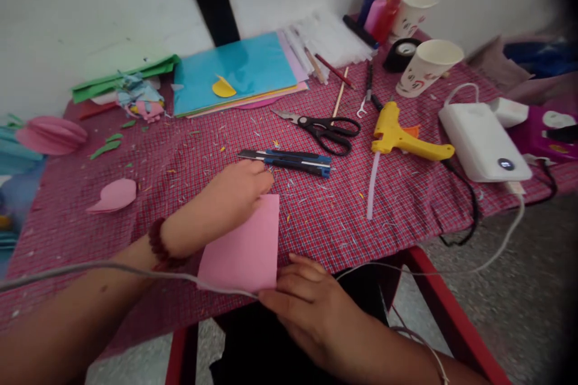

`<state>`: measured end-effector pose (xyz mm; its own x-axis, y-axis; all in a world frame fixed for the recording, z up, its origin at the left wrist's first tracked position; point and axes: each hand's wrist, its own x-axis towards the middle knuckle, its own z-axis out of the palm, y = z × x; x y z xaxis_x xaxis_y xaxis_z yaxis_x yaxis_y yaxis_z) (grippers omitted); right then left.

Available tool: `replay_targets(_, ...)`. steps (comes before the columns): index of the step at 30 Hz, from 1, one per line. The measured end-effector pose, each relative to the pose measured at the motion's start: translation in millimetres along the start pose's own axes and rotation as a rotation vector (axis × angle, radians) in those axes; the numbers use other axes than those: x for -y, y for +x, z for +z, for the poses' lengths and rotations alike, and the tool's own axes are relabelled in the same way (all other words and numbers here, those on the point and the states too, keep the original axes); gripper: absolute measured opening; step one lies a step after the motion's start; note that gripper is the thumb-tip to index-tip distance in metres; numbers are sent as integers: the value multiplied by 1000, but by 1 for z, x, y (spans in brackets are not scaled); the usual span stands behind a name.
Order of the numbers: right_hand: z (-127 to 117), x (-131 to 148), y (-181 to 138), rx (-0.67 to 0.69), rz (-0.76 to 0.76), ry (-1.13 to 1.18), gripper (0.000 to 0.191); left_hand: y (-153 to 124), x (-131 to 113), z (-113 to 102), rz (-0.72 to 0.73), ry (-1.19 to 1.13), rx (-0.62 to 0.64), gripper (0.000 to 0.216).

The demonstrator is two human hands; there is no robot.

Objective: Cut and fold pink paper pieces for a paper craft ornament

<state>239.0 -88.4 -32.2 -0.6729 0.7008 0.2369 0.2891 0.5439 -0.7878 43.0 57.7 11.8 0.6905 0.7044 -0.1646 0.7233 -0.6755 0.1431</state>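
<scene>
A folded pink paper sheet [246, 246] lies at the near edge of the table, on the red checked cloth [189, 150]. My left hand [239, 189] presses down on the sheet's far left corner, fingers curled against it. At the sheet's near right corner my right hand [311, 301] pinches the paper with bent fingers. A beaded bracelet circles my left wrist. A thin grey cable runs across my forearms in front of the paper.
Beyond my hands lie a blue box cutter [289, 160], black scissors [325, 128], a yellow glue gun [401, 135] and a white power bank [483, 141]. Coloured paper sheets [239, 72], paper cups [427, 66], glue bottles [383, 3] and pink paper shapes [112, 195] sit farther off.
</scene>
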Motion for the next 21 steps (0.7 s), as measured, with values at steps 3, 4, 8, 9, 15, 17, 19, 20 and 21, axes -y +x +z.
replay_targets(3,2,2,-1,-17,9,16,33,-7,-17,4,-65,31,110,21)
replay_targets(4,3,3,-2,-24,17,28,34,-10,-21,6,-83,46,118,22)
replay_targets(8,3,11,-7,-45,100,60,36,-26,-30,16,-62,120,-4,19)
replay_targets(9,2,14,-9,-54,125,72,36,-30,-31,19,-56,126,-40,19)
replay_targets(15,9,20,-9,-41,306,544,35,-51,-29,43,-37,36,-207,18)
replay_targets(17,20,18,-4,-14,397,795,35,-55,-26,51,-24,-4,-287,19)
replay_targets(19,31,17,2,-7,477,1000,35,-58,-23,57,-20,-44,-344,20)
replay_targets(20,34,17,6,-20,513,1063,33,-58,-23,57,-28,-60,-348,21)
replay_targets(21,34,17,10,-42,545,1098,30,-57,-23,57,-44,-68,-341,20)
